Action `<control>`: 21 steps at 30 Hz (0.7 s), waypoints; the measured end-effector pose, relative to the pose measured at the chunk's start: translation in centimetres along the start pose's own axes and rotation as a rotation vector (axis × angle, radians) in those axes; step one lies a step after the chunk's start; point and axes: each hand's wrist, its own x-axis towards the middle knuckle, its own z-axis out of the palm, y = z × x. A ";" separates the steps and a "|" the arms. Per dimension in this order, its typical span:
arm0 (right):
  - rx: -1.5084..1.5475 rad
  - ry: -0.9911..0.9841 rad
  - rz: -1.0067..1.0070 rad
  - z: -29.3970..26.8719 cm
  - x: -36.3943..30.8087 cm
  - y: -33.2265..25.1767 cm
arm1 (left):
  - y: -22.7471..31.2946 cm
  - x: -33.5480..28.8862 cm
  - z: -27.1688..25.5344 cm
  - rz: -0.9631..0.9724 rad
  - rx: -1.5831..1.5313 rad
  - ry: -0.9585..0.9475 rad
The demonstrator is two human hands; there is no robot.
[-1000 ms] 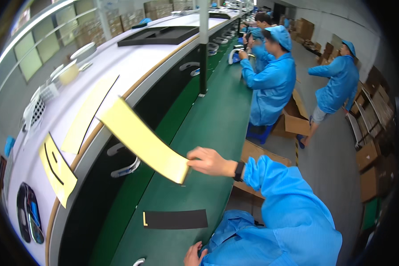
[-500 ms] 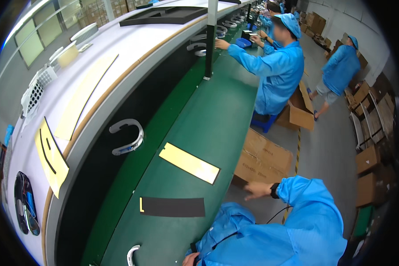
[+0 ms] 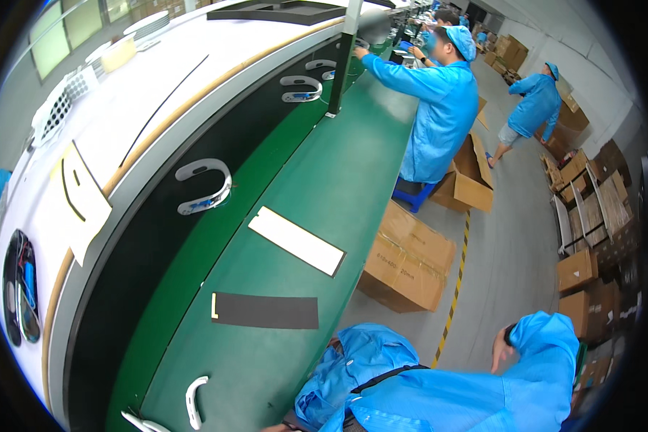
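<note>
A pale rectangular strip (image 3: 297,240) lies flat on the green conveyor belt (image 3: 338,165). A black strip (image 3: 266,311) lies on the belt nearer to me. My right hand (image 3: 502,351), with a dark band at the wrist, hangs off to the right above the floor, away from the belt, fingers down and holding nothing. Only a sliver of my left hand (image 3: 275,428) shows at the lower edge, under my blue sleeve. A white U-shaped part (image 3: 203,189) rests on the black track beside the belt, and a white curved piece (image 3: 194,400) lies near the belt's close end.
Cardboard boxes (image 3: 410,255) stand on the floor against the belt's right side. A person in a blue coat (image 3: 443,108) works further along the line, another (image 3: 533,108) walks behind. More boxes (image 3: 583,266) are stacked at the right. A dark post (image 3: 342,57) rises from the belt.
A second ago my right hand held the pale strip above the belt. The strip now lies on the belt, and the hand has let go and drawn back to the right.
</note>
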 end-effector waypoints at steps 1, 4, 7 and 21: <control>0.018 -0.010 0.016 -2.5 6.9 7.5 | -0.4 1.1 -0.6 -0.010 -0.023 -0.030; 0.476 0.348 -0.130 -8.4 -12.3 10.0 | 0.2 -0.7 -4.4 -0.074 0.000 0.061; 0.268 0.703 0.079 -17.6 -24.7 15.5 | 7.1 -0.6 -9.2 0.051 0.234 0.120; -0.704 1.626 -1.523 -27.2 -26.6 -25.7 | 21.4 16.7 -2.7 0.562 -0.119 0.466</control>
